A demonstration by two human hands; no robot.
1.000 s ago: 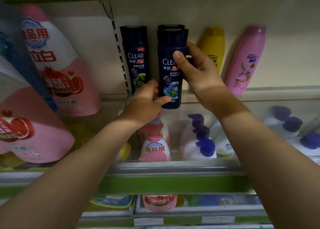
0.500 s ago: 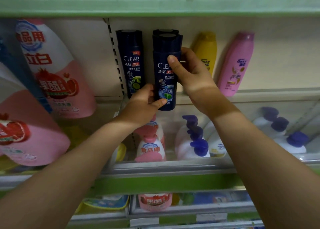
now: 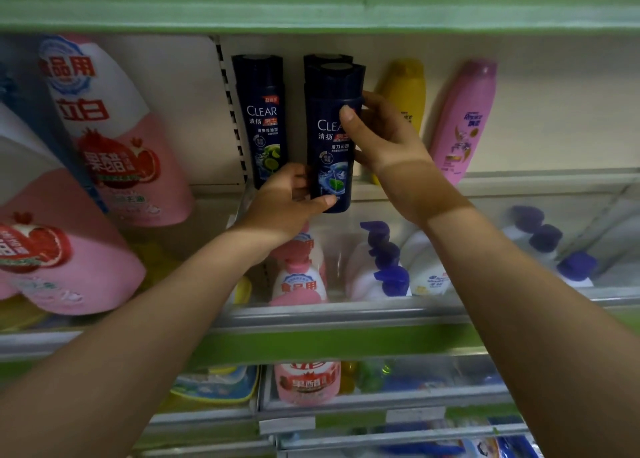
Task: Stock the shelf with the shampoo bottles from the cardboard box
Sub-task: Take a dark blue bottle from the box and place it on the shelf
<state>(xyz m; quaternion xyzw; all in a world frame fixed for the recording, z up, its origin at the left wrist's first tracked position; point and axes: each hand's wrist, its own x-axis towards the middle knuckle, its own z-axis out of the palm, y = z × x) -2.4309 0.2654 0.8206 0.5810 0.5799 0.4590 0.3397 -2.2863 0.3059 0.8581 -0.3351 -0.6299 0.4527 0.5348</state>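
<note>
A dark blue CLEAR shampoo bottle (image 3: pixel 330 153) stands upright at the front edge of the upper shelf (image 3: pixel 519 177). My left hand (image 3: pixel 284 198) grips its base, thumb across the bottom front. My right hand (image 3: pixel 384 135) holds its upper right side with the thumb on the label. Directly behind it the cap of a second dark blue bottle (image 3: pixel 325 59) shows. Another CLEAR bottle (image 3: pixel 261 118) stands alone to the left. The cardboard box is out of view.
A yellow bottle (image 3: pixel 403 90) and a pink bottle (image 3: pixel 464 122) stand to the right on the same shelf. Large pink detergent bottles (image 3: pixel 114 135) fill the left. Below are pump bottles with blue tops (image 3: pixel 384 263). A green shelf board (image 3: pixel 311 4) hangs close overhead.
The view has tilted up a little, so everything sits lower in frame. Both hands keep the same hold on the bottle, which stays at the shelf edge.
</note>
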